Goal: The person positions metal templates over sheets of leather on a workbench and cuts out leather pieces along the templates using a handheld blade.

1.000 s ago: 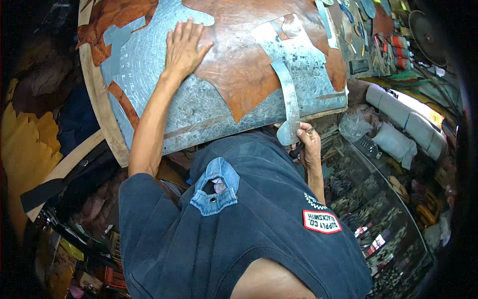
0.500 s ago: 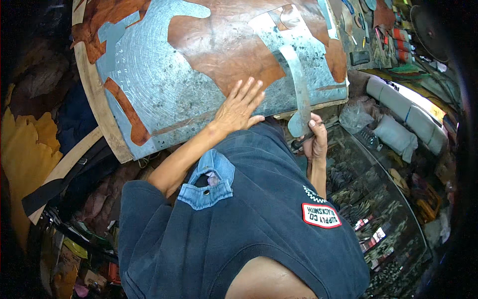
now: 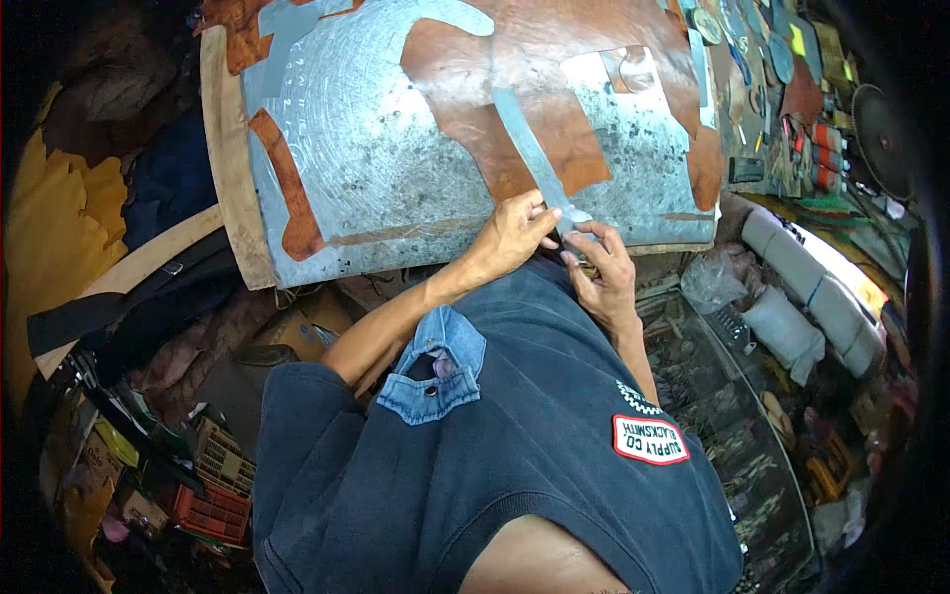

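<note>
A long flat grey strip [image 3: 529,148] with a widened lower end lies slanting over a brown leather sheet [image 3: 450,94]. My left hand [image 3: 510,236] is closed on the strip's lower part, thumb and fingers pinching its edge. Close beside it, my right hand [image 3: 606,269] has its fingers curled at the widened end. A small dark tool shows partly between the two hands; its kind is hidden by the fingers. The leather rests on a scratched, speckled metal sheet [image 3: 366,178] atop the worktable.
A narrow brown leather piece [image 3: 285,188] lies at the metal's left, beside a wooden edge board [image 3: 230,148]. Tools and coloured rolls [image 3: 826,158] crowd the far right. Right of me stand a glass-topped case [image 3: 732,396] and white wrapped bundles [image 3: 787,327]. Crates [image 3: 213,510] sit lower left.
My left hand has left its flat rest on the leather and closed on the strip beside my right hand. The strip has swung left across the leather. The view has shifted.
</note>
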Demonstrator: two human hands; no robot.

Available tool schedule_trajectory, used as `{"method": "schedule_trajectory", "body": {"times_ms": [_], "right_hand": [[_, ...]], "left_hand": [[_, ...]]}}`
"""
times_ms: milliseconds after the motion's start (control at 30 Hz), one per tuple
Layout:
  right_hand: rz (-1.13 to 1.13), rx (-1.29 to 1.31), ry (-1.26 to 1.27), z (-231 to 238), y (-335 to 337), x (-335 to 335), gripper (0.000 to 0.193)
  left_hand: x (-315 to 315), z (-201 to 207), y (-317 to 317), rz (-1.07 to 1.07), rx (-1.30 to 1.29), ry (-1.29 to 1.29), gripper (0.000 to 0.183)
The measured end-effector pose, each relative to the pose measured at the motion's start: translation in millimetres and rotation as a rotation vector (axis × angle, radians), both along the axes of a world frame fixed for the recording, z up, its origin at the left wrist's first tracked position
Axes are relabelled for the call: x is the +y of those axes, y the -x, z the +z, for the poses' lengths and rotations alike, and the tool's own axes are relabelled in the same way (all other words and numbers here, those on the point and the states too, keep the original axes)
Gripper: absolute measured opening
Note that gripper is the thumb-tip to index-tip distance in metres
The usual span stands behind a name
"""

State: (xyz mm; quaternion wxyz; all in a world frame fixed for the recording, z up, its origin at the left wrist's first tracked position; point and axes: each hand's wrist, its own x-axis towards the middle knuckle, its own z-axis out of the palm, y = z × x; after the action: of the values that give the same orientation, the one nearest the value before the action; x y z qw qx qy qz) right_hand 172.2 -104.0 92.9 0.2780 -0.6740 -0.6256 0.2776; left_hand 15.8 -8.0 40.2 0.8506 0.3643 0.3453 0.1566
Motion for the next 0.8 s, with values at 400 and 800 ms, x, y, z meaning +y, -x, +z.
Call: {"method": "schedule_trajectory", "body": {"times_ms": [400,800], "right_hand": [[-0.59,0.646,0.309,-9.8,-35.7,2.4,0.021],[-0.525,0.583,0.175,-1.4,-47.3,29.1,0.024]], "left_hand": [[33.7,-11.4,12.9,-0.076,0.315,-1.062,0.039],[85.6,-44.0,65.2,-0.087,1.017,-1.466,0.077]]}}
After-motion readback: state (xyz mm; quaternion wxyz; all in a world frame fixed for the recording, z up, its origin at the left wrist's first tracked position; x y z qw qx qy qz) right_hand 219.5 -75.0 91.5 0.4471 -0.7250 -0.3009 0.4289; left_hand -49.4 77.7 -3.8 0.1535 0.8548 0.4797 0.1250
